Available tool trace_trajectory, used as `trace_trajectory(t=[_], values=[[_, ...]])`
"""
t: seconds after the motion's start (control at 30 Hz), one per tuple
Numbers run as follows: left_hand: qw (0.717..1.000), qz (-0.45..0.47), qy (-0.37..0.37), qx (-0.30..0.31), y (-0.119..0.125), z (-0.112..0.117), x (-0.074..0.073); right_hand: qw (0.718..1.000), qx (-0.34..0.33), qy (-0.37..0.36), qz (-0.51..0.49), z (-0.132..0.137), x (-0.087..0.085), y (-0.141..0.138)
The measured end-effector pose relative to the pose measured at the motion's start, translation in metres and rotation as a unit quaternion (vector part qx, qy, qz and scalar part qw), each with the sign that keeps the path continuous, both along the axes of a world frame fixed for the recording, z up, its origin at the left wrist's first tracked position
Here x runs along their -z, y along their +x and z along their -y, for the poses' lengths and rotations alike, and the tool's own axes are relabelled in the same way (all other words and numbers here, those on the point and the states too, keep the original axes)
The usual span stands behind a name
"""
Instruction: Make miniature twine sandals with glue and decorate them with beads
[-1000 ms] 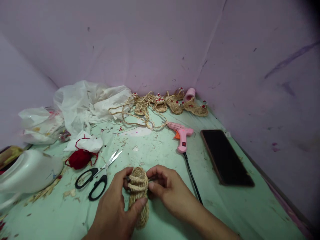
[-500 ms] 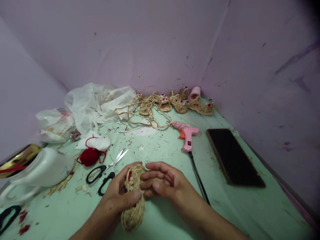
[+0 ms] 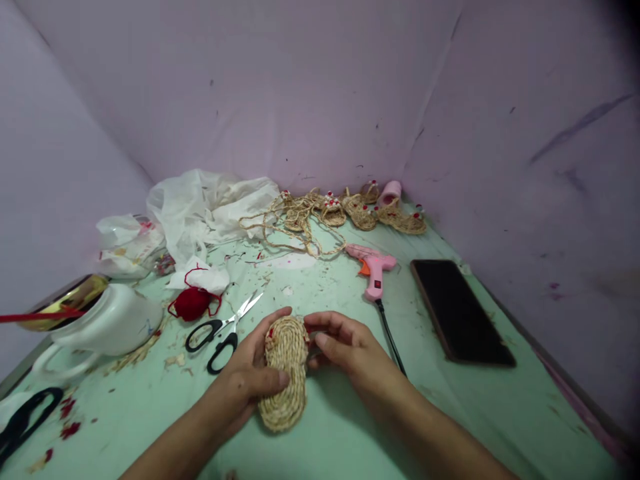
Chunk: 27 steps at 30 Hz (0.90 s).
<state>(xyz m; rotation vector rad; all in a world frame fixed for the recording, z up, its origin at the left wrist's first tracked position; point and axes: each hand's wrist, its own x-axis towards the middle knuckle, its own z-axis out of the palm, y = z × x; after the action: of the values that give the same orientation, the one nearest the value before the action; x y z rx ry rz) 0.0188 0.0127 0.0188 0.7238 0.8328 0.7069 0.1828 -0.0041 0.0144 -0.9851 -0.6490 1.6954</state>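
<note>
A small woven straw sandal [image 3: 286, 373] lies sole-up between my hands over the pale green table [image 3: 350, 440]. My left hand [image 3: 245, 377] grips its left side, thumb laid across the sole. My right hand [image 3: 345, 347] pinches the sandal's right edge near the toe with curled fingers. Small red beads show at the sandal's top left edge. What lies under the sandal is hidden.
Black-handled scissors [image 3: 220, 333] and a red yarn ball [image 3: 193, 303] lie left of my hands. A pink glue gun [image 3: 373, 270] and dark phone [image 3: 457, 310] lie to the right. Finished straw sandals [image 3: 370, 210], loose cord and plastic bags sit at the back; a white jug [image 3: 100, 323] stands left.
The sandal has been turned over from strap-side up to flat sole up. Both hands stayed on it; the view shifted slightly left.
</note>
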Motion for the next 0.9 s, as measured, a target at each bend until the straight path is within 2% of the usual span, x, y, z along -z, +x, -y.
trace_trajectory(t=[0.2,0.3,0.43,0.53,0.6,0.67,0.8,0.9], values=[[0.999,-0.031,0.034,-0.016,-0.002,0.003,-0.002,0.999,0.0,0.03,0.021,0.001,0.003,-0.002],[0.999,-0.002,0.037,-0.02,-0.003,0.005,-0.004,0.998,0.001,0.052,0.032,0.004,0.004,-0.007],[0.998,0.058,-0.023,-0.021,-0.001,0.006,-0.004,0.985,0.023,0.083,0.152,0.009,0.0,-0.011],[0.997,0.06,-0.052,0.017,0.001,0.006,-0.002,0.973,0.006,0.116,0.201,0.011,-0.003,-0.014],[0.998,0.009,-0.036,0.053,0.001,0.006,-0.001,0.975,-0.011,0.117,0.189,0.012,-0.002,-0.015],[0.994,-0.077,0.018,0.069,0.001,0.006,-0.003,0.978,-0.013,0.105,0.183,0.012,0.0,-0.015],[0.96,-0.235,0.151,0.025,-0.004,0.007,-0.013,0.972,0.004,0.106,0.212,0.011,0.001,-0.013],[0.935,-0.288,0.206,0.008,-0.01,0.009,-0.019,0.961,0.002,0.111,0.252,0.012,-0.002,-0.012]])
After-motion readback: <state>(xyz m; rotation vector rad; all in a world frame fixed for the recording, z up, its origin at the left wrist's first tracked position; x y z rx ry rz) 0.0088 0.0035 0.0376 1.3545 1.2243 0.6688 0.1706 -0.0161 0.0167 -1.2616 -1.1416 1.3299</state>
